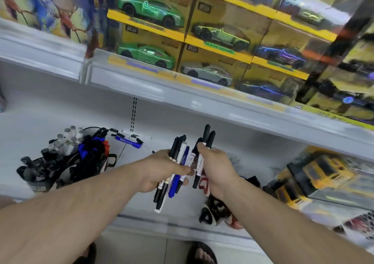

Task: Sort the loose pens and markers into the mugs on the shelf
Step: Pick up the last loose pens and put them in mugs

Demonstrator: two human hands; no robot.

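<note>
My left hand (162, 169) grips a bundle of pens and markers (178, 162), black, white and blue, held upright above the white shelf (141, 193). My right hand (214, 168) pinches two or three black-capped markers (205, 142) right beside that bundle. At the left of the shelf stand black mugs (46, 174) packed with markers (81, 146) with grey, black, blue and red caps. Loose pens, one blue (129, 141), lie on the shelf behind them. Another mug (214, 209) with black, white and red pattern sits under my right forearm, partly hidden.
The upper shelf (182, 94) overhangs the work area and carries boxed toy cars (145, 55). Yellow toy truck boxes (319, 174) crowd the lower shelf at the right. My sandalled feet (200, 253) show on the tiled floor below.
</note>
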